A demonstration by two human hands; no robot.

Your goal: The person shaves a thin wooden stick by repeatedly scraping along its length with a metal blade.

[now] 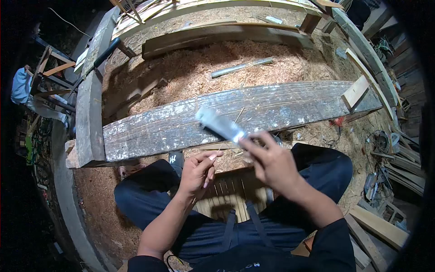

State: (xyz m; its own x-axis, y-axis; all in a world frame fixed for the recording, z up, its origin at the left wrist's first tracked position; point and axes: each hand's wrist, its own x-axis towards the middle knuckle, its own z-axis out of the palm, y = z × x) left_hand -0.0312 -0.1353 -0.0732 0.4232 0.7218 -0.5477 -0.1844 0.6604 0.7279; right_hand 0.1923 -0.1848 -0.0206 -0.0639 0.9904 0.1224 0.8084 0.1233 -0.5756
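My right hand [274,165] is closed round the handle of a broad-bladed knife, perhaps a cleaver [219,126], blurred by motion. Its blade points up and left over the weathered plank [158,131]. My left hand [195,174] pinches a thin stick [239,114] between thumb and fingers, in front of the plank's near edge. The stick slants up and right, and the blade crosses its middle part. Whether blade and stick touch, I cannot tell.
A pale wood block [355,92] lies at the plank's right end. Wood shavings [195,72] cover the ground beyond, with a grey wooden bar [242,67] on them. Thick beams [90,109] frame the left side. Loose boards [378,224] lie at right, near my knee.
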